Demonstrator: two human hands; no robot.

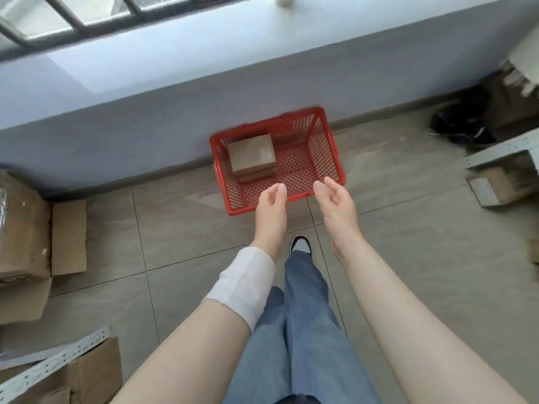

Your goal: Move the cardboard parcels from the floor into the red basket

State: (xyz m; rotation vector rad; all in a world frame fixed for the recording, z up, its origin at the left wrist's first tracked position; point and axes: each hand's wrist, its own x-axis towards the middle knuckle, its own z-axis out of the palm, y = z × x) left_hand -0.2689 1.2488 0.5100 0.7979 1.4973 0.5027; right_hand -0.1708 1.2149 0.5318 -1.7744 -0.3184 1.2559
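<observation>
1. Bright, soft daylight comes through the barred window (87,13) at upper left.
2. A pale sunlit patch glares on the window ledge (175,51).
3. Shadows on the tiled floor (408,228) are faint and diffuse.
4. Wide-angle distortion bends the ledge and wall lines.
5. The right edge is smeared with motion blur; the centre is sharper.

The red basket (326,147) near rim is partly hidden behind both hands. Cardboard boxes (20,228) left of the left hand (271,209) are cropped by the edge.
</observation>
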